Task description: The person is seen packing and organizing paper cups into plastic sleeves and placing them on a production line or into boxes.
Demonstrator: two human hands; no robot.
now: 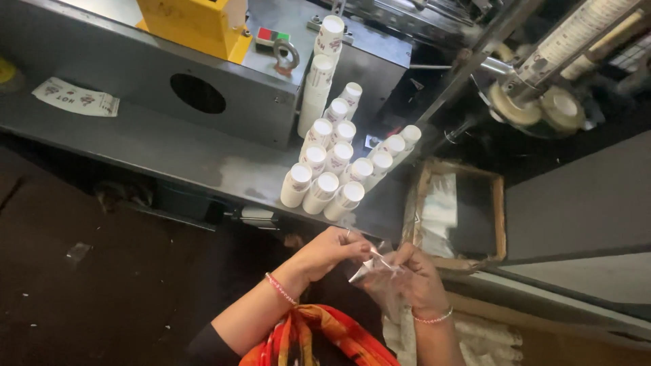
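Both hands (380,264) pinch clear plastic bag (378,274) between them.

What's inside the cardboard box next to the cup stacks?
The cardboard box holds a clear plastic liner along its left side; the rest is dark, so any contents can't be seen.

A paper-cup factory floor: stacked white cups (332,169) on a grey steel machine (135,88)
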